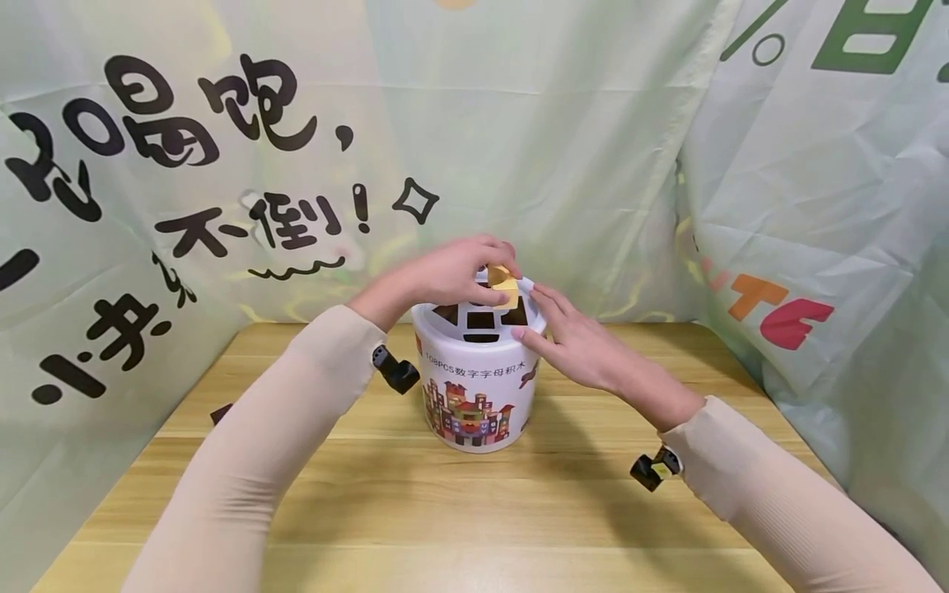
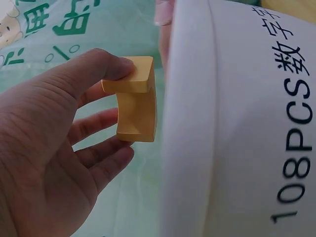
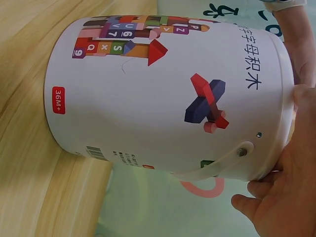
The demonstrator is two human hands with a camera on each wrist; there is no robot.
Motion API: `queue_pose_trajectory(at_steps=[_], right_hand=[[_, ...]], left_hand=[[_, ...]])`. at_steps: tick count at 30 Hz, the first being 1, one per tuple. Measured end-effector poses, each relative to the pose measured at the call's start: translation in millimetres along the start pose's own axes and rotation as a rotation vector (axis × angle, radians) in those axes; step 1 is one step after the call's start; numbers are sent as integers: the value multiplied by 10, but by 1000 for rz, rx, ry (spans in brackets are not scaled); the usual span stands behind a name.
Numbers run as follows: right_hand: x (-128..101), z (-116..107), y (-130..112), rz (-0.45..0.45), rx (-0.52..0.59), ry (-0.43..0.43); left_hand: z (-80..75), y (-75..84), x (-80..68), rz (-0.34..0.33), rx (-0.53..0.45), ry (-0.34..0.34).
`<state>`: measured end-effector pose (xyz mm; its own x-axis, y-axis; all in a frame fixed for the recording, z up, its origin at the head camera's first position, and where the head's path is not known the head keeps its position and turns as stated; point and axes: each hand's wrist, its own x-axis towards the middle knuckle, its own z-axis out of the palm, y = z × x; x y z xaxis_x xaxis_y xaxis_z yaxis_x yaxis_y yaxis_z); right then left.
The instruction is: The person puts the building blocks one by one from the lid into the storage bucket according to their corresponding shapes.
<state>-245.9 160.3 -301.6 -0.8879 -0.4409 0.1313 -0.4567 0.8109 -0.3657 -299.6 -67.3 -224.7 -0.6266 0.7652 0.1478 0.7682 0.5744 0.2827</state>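
1. Surface: light wood bench [image 1: 445, 511], pale green printed cloth backdrop [image 1: 578, 148] on back + both sides, black Chinese lettering on left part.
2. Count: 1 white bucket [image 1: 478, 395] w/ shape-cutout lid [image 1: 474, 317], standing upright mid-bench; 1 yellow arch block [image 2: 134, 101]; 1 small dark item [image 1: 220, 412] at bench left edge, can't ID.
3. Left hand [image 1: 452, 276]: over lid, thumb + fingers pinching yellow arch block just above the cutouts, by bucket's top rim.
4. Right hand [image 1: 574, 342]: fingers straight, resting flat on lid's right rim, holding nothing.
5. Both arms in beige sleeves, reaching fwd; wrist cams on each.
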Motion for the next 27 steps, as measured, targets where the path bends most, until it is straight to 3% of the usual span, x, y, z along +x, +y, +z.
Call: queue_pose_trajectory(at_steps=[6,13,27], right_hand=[[-1,2,-5,-2,-1,-4],[3,3,-13,-9,-3,-4],[-20,-10,-4,-30,-7,6]], left_hand=[[87,-9,91,2,31,-28],[161,-44,151,-38,-17,-64],[220,-77,202,-10,-123,-88]])
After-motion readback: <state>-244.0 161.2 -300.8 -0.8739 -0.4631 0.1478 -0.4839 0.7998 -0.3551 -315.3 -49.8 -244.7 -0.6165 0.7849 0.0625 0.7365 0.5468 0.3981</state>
